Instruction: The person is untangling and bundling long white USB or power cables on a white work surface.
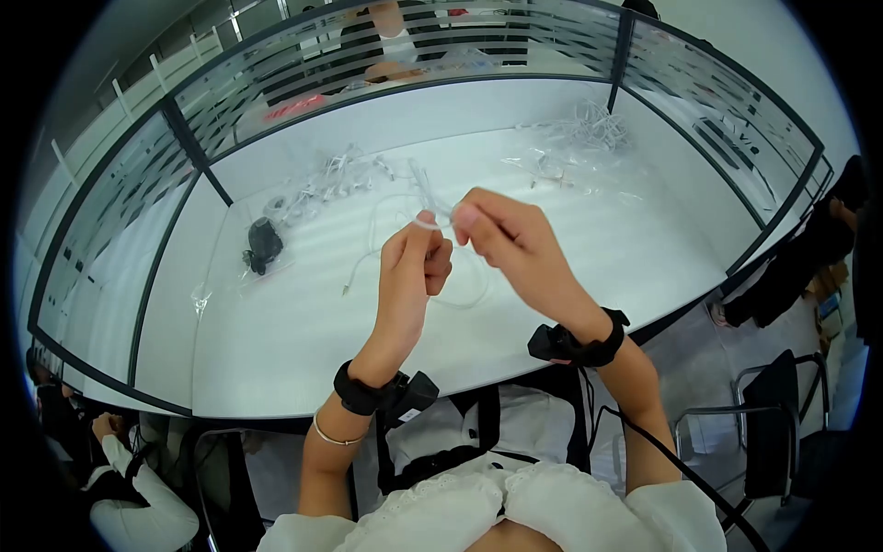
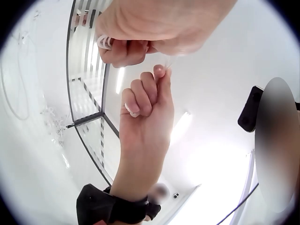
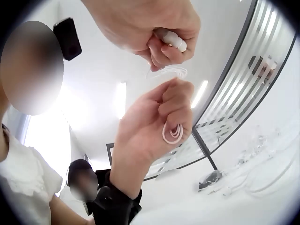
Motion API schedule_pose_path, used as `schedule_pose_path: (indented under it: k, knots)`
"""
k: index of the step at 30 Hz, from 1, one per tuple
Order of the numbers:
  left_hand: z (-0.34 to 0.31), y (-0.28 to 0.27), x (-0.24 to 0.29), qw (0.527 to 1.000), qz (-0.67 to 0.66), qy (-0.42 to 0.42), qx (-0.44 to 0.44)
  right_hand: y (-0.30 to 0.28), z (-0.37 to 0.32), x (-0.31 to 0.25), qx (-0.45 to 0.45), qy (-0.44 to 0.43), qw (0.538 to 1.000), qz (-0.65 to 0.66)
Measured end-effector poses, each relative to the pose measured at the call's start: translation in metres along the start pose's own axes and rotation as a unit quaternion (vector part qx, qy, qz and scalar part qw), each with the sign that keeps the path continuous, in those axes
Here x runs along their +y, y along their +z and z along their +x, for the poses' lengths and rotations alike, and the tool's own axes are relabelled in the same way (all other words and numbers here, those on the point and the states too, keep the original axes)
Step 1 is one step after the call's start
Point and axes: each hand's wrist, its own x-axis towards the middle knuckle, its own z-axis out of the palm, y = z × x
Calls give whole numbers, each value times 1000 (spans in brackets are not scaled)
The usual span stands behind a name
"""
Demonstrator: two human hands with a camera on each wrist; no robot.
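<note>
In the head view my left hand (image 1: 409, 262) and right hand (image 1: 515, 241) are raised close together over the white table. A thin white cable (image 1: 429, 221) passes between their fingertips. My left hand grips loops of this cable, and the coil (image 3: 172, 134) shows at its curled fingers in the right wrist view. The right hand pinches the cable between thumb and forefinger. A white plug (image 3: 176, 41) sits within its other curled fingers. Below the hands, another stretch of white cable lies on the table, with a small plug (image 1: 347, 289) at its end.
Bundled white cables (image 1: 342, 175) lie at the back left, beside a black bagged item (image 1: 264, 242). At the back right are more tangled cables (image 1: 593, 129) and clear plastic bags (image 1: 552, 170). A glass-topped partition (image 1: 405, 115) borders the table; a person sits beyond it.
</note>
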Motion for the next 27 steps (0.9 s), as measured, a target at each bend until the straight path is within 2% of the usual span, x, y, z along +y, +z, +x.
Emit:
schedule_pose_path:
  k: [5,8,9,12,13,15,17,19,21,24,25,27]
  knots:
    - [-3,6,-4,999,16,23,-23,4,-3,3,-17,-69,994,-88]
    - [-3,1,0,995,34,-15,-97,-1,-4,6,-4,-61,991,-119]
    - [-4,-1,0,985,78,26,-150,0,-3,13,14,-86,992,-88]
    - [-2,-7,0,978,86,0,-190,1,-7,13,26,-114,966,-232]
    - [-4,-2,6,986,60,-49,-148,4,-8,16,23,-166,946,-278]
    - [-2,-1,4,993,42,-85,-72,11,-10,28,18,-266,892,-364]
    - [0,-3,-2,993,24,-116,-9,23,-15,30,17,-282,860,-425]
    - [2,-8,-5,990,27,-138,-4,27,-16,30,3,-303,829,-470]
    - [3,-8,-2,989,45,-141,2,28,-17,30,-9,-302,817,-490]
    - [13,-19,-10,996,7,-74,-39,38,-23,34,-36,-286,798,-530]
    - [16,-19,-9,997,-5,-71,-15,41,-24,35,-46,-278,789,-545]
    - [15,-22,-9,996,-45,-68,-22,45,-20,29,5,-270,823,-501]
